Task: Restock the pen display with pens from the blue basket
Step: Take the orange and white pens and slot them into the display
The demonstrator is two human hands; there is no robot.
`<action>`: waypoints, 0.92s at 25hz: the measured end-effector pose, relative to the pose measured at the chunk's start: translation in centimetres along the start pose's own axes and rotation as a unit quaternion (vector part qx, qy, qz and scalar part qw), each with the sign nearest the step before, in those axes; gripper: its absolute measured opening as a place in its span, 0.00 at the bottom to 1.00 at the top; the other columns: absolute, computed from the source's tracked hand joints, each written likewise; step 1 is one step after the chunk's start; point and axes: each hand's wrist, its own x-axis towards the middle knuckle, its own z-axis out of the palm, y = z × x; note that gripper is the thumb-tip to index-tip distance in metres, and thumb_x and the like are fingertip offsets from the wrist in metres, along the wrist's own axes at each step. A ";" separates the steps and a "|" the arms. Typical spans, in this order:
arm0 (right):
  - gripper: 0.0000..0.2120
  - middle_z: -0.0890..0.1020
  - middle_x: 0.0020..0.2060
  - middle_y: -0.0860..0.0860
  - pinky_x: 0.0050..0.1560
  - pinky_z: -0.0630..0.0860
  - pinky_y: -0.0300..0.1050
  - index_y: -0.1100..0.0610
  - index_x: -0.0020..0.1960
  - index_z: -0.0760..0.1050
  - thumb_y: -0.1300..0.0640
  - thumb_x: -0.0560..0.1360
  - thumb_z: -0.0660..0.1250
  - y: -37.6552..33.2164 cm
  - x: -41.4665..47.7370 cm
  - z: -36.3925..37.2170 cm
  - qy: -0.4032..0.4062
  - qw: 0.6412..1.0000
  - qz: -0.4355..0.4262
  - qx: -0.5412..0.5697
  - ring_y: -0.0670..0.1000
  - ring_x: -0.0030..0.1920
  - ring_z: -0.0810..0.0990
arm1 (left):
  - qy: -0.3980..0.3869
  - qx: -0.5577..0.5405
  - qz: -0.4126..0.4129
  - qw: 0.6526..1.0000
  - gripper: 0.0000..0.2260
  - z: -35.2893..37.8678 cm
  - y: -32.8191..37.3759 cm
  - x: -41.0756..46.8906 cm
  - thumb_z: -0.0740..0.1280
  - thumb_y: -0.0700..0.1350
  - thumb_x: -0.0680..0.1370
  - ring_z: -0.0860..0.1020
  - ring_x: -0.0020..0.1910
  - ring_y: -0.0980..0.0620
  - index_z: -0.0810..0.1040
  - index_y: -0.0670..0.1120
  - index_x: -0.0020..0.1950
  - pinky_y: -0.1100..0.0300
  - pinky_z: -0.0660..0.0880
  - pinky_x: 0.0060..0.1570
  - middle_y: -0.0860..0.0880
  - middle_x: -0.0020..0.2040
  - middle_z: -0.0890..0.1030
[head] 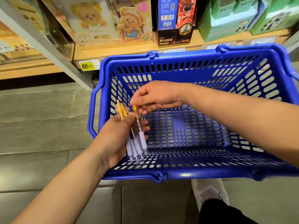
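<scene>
Head view: orange-topped pens (136, 146), above the near-left corner of the blue basket (194, 174), lie clasped in the curled left grip (116, 136), the right grip (159, 97) pinching one pen's top, which should be squared into the bundle before lifting.

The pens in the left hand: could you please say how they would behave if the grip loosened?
The pens look stiff and light, since the left hand holds several at once. Their smooth, round, clear barrels could probably slide or roll apart; the right hand pinches one pen's yellow top.
</scene>
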 end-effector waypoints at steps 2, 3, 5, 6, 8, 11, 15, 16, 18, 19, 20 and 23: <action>0.05 0.87 0.45 0.53 0.48 0.82 0.38 0.61 0.52 0.82 0.61 0.78 0.71 -0.2 0.4 0.9 0.014 1.000 -0.016 0.006 0.49 0.47 0.86 | 0.004 -0.039 -0.021 0.999 0.10 -0.1 0.3 0.0 0.62 0.45 0.86 0.85 0.35 0.49 0.79 0.41 0.54 0.53 0.84 0.35 0.44 0.39 0.86; 0.05 0.87 0.45 0.53 0.49 0.82 0.39 0.61 0.52 0.81 0.61 0.78 0.71 -0.4 0.5 1.2 0.020 1.000 -0.019 0.008 0.49 0.48 0.86 | 0.006 -0.053 -0.021 0.998 0.10 -0.3 0.4 0.0 0.63 0.46 0.85 0.84 0.34 0.50 0.79 0.42 0.53 0.54 0.83 0.34 0.45 0.36 0.84; 0.04 0.87 0.43 0.53 0.49 0.82 0.39 0.61 0.52 0.81 0.62 0.78 0.70 -0.5 0.6 1.5 0.044 0.999 -0.025 0.015 0.49 0.47 0.86 | -0.002 -0.069 -0.011 0.998 0.10 -0.5 0.6 -0.2 0.63 0.47 0.85 0.85 0.35 0.49 0.80 0.42 0.54 0.52 0.84 0.36 0.44 0.38 0.85; 0.04 0.87 0.42 0.53 0.50 0.82 0.40 0.62 0.51 0.81 0.62 0.77 0.71 -0.4 0.8 1.8 0.058 0.998 -0.030 0.022 0.49 0.47 0.86 | -0.008 -0.071 -0.007 0.997 0.11 -0.5 0.7 -0.4 0.62 0.48 0.85 0.86 0.37 0.48 0.79 0.41 0.56 0.51 0.85 0.38 0.43 0.41 0.86; 0.04 0.87 0.42 0.53 0.48 0.82 0.38 0.62 0.50 0.80 0.61 0.77 0.72 -0.1 1.2 2.9 0.067 0.996 -0.036 0.041 0.48 0.45 0.86 | -0.015 -0.073 -0.003 0.997 0.11 -0.7 0.7 -0.6 0.62 0.48 0.85 0.86 0.38 0.48 0.78 0.41 0.58 0.50 0.85 0.38 0.42 0.41 0.87; 0.09 0.86 0.41 0.54 0.45 0.82 0.38 0.61 0.48 0.80 0.54 0.78 0.72 -0.2 1.8 3.5 0.054 0.993 -0.032 0.098 0.49 0.44 0.86 | -0.018 -0.073 0.008 0.997 0.08 -1.0 0.9 -0.7 0.63 0.46 0.85 0.80 0.29 0.52 0.77 0.41 0.54 0.57 0.82 0.32 0.47 0.33 0.80; 0.14 0.85 0.47 0.56 0.39 0.82 0.38 0.62 0.56 0.80 0.51 0.81 0.66 2.4 3.5 1.3 0.161 0.984 0.073 -0.034 0.49 0.41 0.86 | -0.043 -0.065 0.017 0.997 0.08 -1.3 1.0 -1.0 0.64 0.47 0.85 0.73 0.28 0.53 0.76 0.43 0.51 0.60 0.77 0.28 0.48 0.33 0.75; 0.14 0.84 0.51 0.56 0.37 0.82 0.38 0.62 0.59 0.79 0.53 0.82 0.65 3.7 4.4 1.2 0.176 0.966 0.121 -0.148 0.48 0.42 0.84 | -0.051 -0.063 0.016 0.997 0.08 -1.5 0.9 -1.2 0.64 0.48 0.84 0.72 0.28 0.53 0.76 0.44 0.51 0.60 0.76 0.28 0.48 0.33 0.74; 0.12 0.82 0.51 0.53 0.34 0.76 0.38 0.59 0.61 0.77 0.53 0.82 0.64 6.0 6.0 1.8 0.138 0.885 0.215 -0.389 0.49 0.42 0.80 | -0.067 -0.067 0.014 0.995 0.09 -2.0 0.7 -1.5 0.64 0.50 0.84 0.71 0.28 0.53 0.75 0.44 0.51 0.60 0.75 0.27 0.48 0.34 0.73; 0.11 0.80 0.49 0.51 0.34 0.72 0.38 0.58 0.59 0.78 0.53 0.82 0.62 7.1 6.7 2.1 0.123 0.842 0.225 -0.475 0.50 0.43 0.77 | -0.075 -0.071 0.013 0.995 0.10 -2.2 0.6 -1.6 0.65 0.51 0.83 0.71 0.28 0.53 0.75 0.44 0.51 0.60 0.75 0.27 0.48 0.34 0.74; 0.09 0.77 0.46 0.50 0.36 0.70 0.39 0.56 0.55 0.78 0.54 0.83 0.61 8.0 7.2 2.4 0.122 0.813 0.215 -0.527 0.50 0.45 0.75 | -0.082 -0.073 0.013 0.994 0.10 -2.3 0.6 -1.7 0.65 0.51 0.83 0.71 0.29 0.53 0.75 0.45 0.51 0.60 0.75 0.27 0.48 0.34 0.74; 0.08 0.74 0.39 0.46 0.42 0.70 0.42 0.52 0.42 0.74 0.58 0.80 0.64 9.2 7.4 2.5 0.151 0.831 0.168 -0.508 0.51 0.49 0.76 | -0.084 -0.078 0.013 0.993 0.09 -2.6 0.8 -1.8 0.66 0.51 0.83 0.72 0.30 0.53 0.74 0.45 0.53 0.60 0.76 0.28 0.48 0.34 0.74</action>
